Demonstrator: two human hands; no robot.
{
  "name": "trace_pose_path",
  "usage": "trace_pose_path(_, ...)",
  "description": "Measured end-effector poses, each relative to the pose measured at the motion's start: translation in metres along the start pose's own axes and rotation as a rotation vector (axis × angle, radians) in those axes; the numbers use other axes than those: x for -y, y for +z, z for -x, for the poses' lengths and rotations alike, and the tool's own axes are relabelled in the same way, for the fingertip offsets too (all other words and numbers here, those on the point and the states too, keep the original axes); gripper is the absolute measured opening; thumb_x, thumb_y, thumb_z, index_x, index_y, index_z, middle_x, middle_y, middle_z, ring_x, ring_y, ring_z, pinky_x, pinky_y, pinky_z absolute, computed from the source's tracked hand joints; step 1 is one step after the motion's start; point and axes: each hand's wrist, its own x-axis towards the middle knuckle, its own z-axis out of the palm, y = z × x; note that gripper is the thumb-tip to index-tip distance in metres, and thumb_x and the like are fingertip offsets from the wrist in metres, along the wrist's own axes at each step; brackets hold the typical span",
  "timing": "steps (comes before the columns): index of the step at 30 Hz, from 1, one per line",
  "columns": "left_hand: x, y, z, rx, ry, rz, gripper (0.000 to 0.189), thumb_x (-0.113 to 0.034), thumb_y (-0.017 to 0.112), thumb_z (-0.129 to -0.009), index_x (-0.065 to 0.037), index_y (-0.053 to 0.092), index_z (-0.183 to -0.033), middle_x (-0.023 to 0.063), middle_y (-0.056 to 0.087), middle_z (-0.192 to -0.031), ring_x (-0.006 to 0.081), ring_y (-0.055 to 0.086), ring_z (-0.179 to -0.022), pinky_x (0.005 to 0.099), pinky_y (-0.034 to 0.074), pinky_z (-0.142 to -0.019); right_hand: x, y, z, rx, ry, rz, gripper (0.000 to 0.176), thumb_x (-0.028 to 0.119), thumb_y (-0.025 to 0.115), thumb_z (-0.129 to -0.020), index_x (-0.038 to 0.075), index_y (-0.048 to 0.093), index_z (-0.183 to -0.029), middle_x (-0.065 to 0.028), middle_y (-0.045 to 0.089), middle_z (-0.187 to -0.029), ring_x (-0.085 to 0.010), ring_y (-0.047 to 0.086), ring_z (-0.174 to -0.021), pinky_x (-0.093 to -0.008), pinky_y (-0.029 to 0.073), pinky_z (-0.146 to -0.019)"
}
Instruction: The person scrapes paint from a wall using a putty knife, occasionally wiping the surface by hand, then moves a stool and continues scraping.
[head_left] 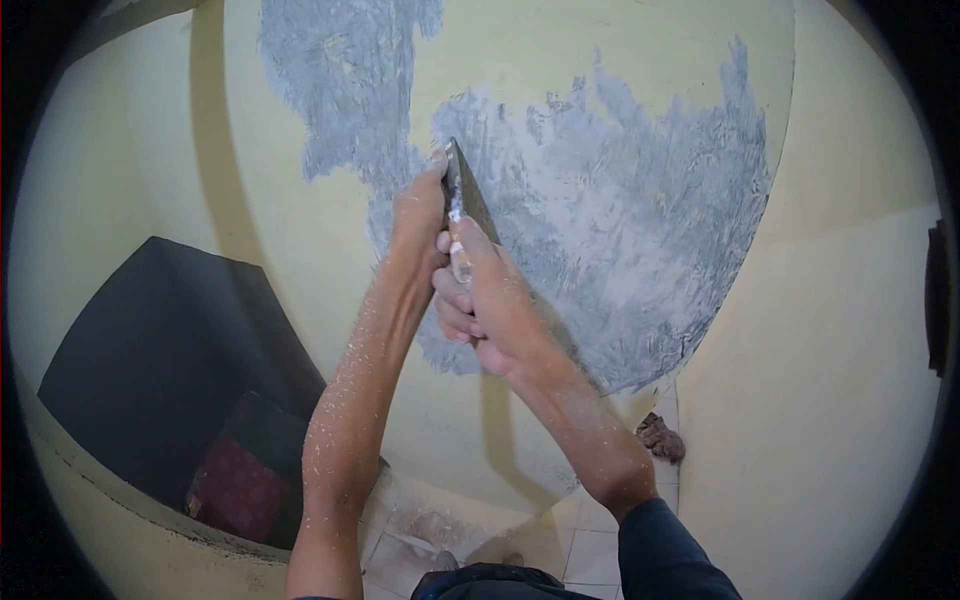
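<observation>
My right hand [480,295] is wrapped round the handle of a pointed trowel [474,200], whose blade points up along the wall. Beside the blade, on its left, my left hand [423,205] touches the blade's edge near the tip with its fingertips; its fingers are partly hidden. Both hands are in front of a pale yellow wall [500,50] with large rough grey patches [620,220], where the yellow coat is absent. Pale flecks of dust cover both forearms.
A dark panel [170,350] stands at the left, with a red patterned thing [235,490] low on it. A crumpled brown cloth [660,438] lies by the wall's foot at the lower right. White floor tiles [595,555] show below, with dust on them.
</observation>
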Motion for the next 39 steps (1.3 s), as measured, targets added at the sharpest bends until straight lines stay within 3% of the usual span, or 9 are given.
trace_pose_path(7,0.006,0.004,-0.003,0.026,-0.009,0.042,0.044,-0.048,0.059,-0.097,-0.004,0.064,-0.098,0.0069,0.061,-0.082,0.0156,0.055,-0.068,0.0336,0.045,-0.057,0.007,-0.007,-0.001,-0.041,0.031,0.048,0.031,0.042,0.043,-0.104,0.015,0.051,-0.093,0.0061,0.032,-0.050,-0.0073,0.023,-0.035,-0.0267,0.024,-0.038)
trace_pose_path(13,0.015,-0.005,-0.010,0.069,0.057,-0.074,0.049,-0.048,0.063,-0.095,-0.001,0.064,-0.083,0.0060,0.057,-0.071,0.0167,0.051,-0.058,0.0353,0.042,-0.051,0.011,-0.015,-0.013,-0.005,0.024,-0.003,0.031,0.042,0.042,-0.105,0.015,0.050,-0.092,0.0063,0.032,-0.050,-0.0069,0.023,-0.035,-0.0259,0.024,-0.038)
trace_pose_path(20,0.042,-0.027,-0.033,0.079,0.075,-0.174,0.050,-0.047,0.065,-0.094,0.004,0.068,-0.097,0.0127,0.067,-0.084,0.0183,0.059,-0.070,0.0341,0.047,-0.065,-0.006,0.004,-0.001,0.022,-0.016,-0.014,0.031,0.043,0.042,-0.105,0.015,0.048,-0.095,0.0049,0.032,-0.051,-0.0078,0.024,-0.035,-0.0266,0.023,-0.037)
trace_pose_path(23,-0.001,-0.023,0.004,0.119,-0.080,-0.012,0.048,-0.045,0.066,-0.094,0.004,0.068,-0.092,0.0120,0.066,-0.083,0.0177,0.057,-0.070,0.0340,0.047,-0.064,-0.005,0.014,-0.007,0.013,-0.028,-0.030,0.032,0.043,0.041,-0.105,0.014,0.048,-0.095,0.0050,0.032,-0.051,-0.0078,0.024,-0.035,-0.0265,0.023,-0.037)
trace_pose_path(27,0.021,-0.018,-0.015,0.052,0.022,-0.107,0.043,-0.048,0.061,-0.096,-0.008,0.061,-0.080,0.0040,0.055,-0.063,0.0145,0.047,-0.048,0.0332,0.037,-0.045,-0.010,-0.005,-0.003,0.014,0.002,-0.023,0.031,0.042,0.040,-0.106,0.014,0.048,-0.095,0.0052,0.033,-0.052,-0.0077,0.024,-0.036,-0.0268,0.024,-0.039)
trace_pose_path(29,0.015,-0.014,-0.022,-0.040,0.047,-0.181,0.056,-0.048,0.067,-0.092,0.008,0.068,-0.096,0.0154,0.066,-0.087,0.0214,0.058,-0.075,0.0374,0.048,-0.066,-0.002,0.002,-0.015,0.045,-0.027,0.001,0.031,0.042,0.040,-0.106,0.014,0.048,-0.095,0.0052,0.033,-0.052,-0.0077,0.025,-0.036,-0.0270,0.025,-0.039)
trace_pose_path(33,0.002,-0.011,0.006,0.020,-0.110,0.007,0.062,-0.050,0.066,-0.091,0.010,0.067,-0.103,0.0201,0.067,-0.096,0.0250,0.062,-0.082,0.0375,0.050,-0.071,-0.002,0.006,-0.004,0.062,-0.015,-0.018,0.032,0.042,0.040,-0.106,0.013,0.048,-0.095,0.0053,0.032,-0.051,-0.0076,0.025,-0.036,-0.0273,0.025,-0.039)
trace_pose_path(37,0.011,-0.010,-0.004,-0.080,0.175,-0.251,0.060,-0.051,0.065,-0.091,0.007,0.065,-0.107,0.0209,0.067,-0.101,0.0260,0.063,-0.082,0.0405,0.051,-0.074,-0.006,0.004,-0.008,-0.006,-0.044,0.001,0.032,0.042,0.040,-0.106,0.014,0.049,-0.094,0.0056,0.032,-0.051,-0.0075,0.024,-0.036,-0.0268,0.024,-0.038)
trace_pose_path(39,-0.018,-0.009,0.009,-0.001,-0.066,-0.076,0.066,-0.052,0.064,-0.091,0.011,0.064,-0.113,0.0235,0.066,-0.110,0.0286,0.063,-0.092,0.0404,0.050,-0.082,0.002,0.015,-0.022,0.053,-0.062,-0.009,0.031,0.042,0.040,-0.106,0.014,0.049,-0.094,0.0055,0.032,-0.051,-0.0074,0.024,-0.036,-0.0265,0.022,-0.037)
